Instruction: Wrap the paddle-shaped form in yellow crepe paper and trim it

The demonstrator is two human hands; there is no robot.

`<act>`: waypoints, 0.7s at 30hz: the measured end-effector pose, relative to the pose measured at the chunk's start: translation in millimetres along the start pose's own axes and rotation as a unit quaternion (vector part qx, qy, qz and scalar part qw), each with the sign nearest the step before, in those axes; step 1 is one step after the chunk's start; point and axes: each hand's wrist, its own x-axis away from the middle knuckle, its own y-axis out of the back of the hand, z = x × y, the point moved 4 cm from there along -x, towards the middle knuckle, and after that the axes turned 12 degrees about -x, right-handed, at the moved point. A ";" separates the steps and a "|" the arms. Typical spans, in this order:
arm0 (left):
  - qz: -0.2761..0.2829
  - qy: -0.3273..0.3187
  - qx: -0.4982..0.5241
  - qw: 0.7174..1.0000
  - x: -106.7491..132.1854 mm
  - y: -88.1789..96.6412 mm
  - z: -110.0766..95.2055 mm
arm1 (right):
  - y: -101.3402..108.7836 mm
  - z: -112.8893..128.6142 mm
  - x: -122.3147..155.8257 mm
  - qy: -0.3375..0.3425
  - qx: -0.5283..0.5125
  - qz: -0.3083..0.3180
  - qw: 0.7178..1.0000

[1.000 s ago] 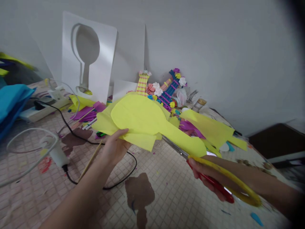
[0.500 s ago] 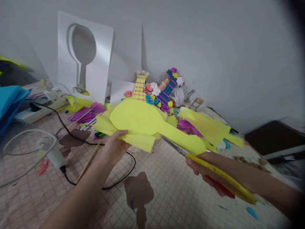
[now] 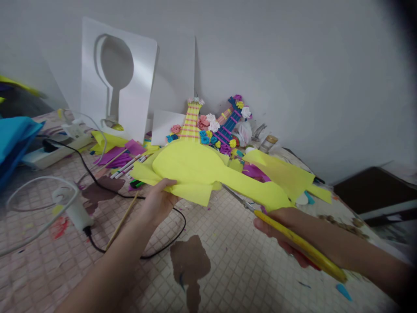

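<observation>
My left hand (image 3: 160, 200) pinches the near edge of a yellow paddle-shaped piece (image 3: 189, 163), thumb on top. It has a rounded body and a long neck reaching right, with loose yellow paper (image 3: 195, 194) sticking out along its edge. My right hand (image 3: 280, 224) is closed round the handles of scissors (image 3: 293, 237), yellow above and red below. Their metal blades lie along the near side of the neck, tips by the spot where neck meets body. Whether paper sits between the blades I cannot tell.
Behind stand small guitar-shaped crafts (image 3: 192, 117) with paper flowers and a white board (image 3: 87, 78) with a paddle-shaped cutout. A power strip (image 3: 55, 152), cables and a thin stick (image 3: 122, 221) lie left. Yellow sheets (image 3: 283, 169) and a jar (image 3: 269, 142) are at right.
The scissor handles have swung closer together, and the red one is now mostly hidden. The yellow piece has shifted slightly down and right. My left hand keeps its grip.
</observation>
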 end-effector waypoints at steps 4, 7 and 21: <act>-0.004 -0.002 0.000 1.000 -0.5 0.5 -0.8 | 0.2 -3.7 1.1 -0.024 -0.026 0.001 0.999; -0.002 -0.002 -0.004 1.000 -0.7 1.3 -0.8 | 0.5 -4.2 1.9 -0.029 -0.034 0.004 0.999; 0.015 -0.001 -0.025 1.000 -0.2 -0.1 0.8 | 2.7 -10.8 1.8 -0.039 0.032 -0.037 0.998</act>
